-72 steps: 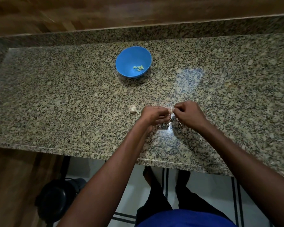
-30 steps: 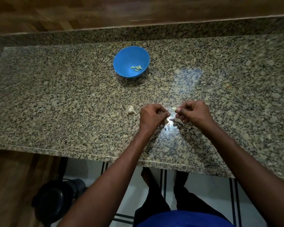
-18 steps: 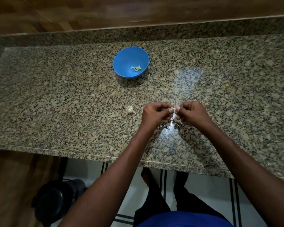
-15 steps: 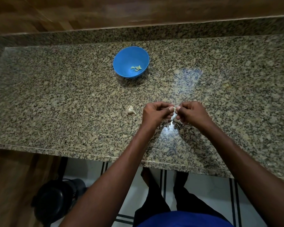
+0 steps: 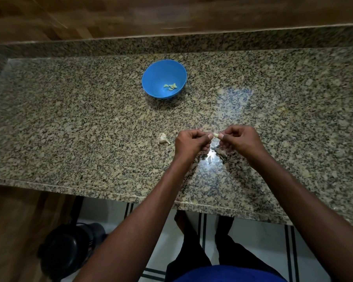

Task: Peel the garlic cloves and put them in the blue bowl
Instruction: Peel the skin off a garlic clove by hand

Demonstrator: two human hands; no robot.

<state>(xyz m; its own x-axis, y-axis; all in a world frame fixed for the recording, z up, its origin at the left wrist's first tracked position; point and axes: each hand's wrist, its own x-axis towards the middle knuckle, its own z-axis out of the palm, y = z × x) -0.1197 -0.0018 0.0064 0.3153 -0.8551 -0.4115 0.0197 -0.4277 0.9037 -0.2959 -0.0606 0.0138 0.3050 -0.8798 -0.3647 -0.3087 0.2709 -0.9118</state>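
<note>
So the biggest thing by far is the granite counter (image 5: 69, 123), speckled tan and black, running right across the view with a raised granite lip and a wooden surface behind it. Below the front edge you can see white floor tile with dark stripes, plus a black round object (image 5: 69, 251) on the floor at lower left that I can't identify.

Both forearms reach in from the bottom and meet above the counter, a bit right of centre. The left hand (image 5: 192, 142) has its fingers curled in with the thumb tip pointing at the other hand. The right hand (image 5: 240, 140) is curled too, and it pinches a small pale garlic clove (image 5: 215, 135) between thumb and fingertips. The left thumb is right up against that clove, though I can't tell whether it really grips it.

The blue bowl (image 5: 157, 78) sits further back on the counter, well apart from the hands, with a few peeled cloves (image 5: 171, 86) lying in its bottom.

Just left of the left hand, a garlic piece (image 5: 163, 138) still in its white skin lies on the stone.

Under the hands, some skin scraps (image 5: 219, 152) sit on the counter beside a bright glare spot.
</note>
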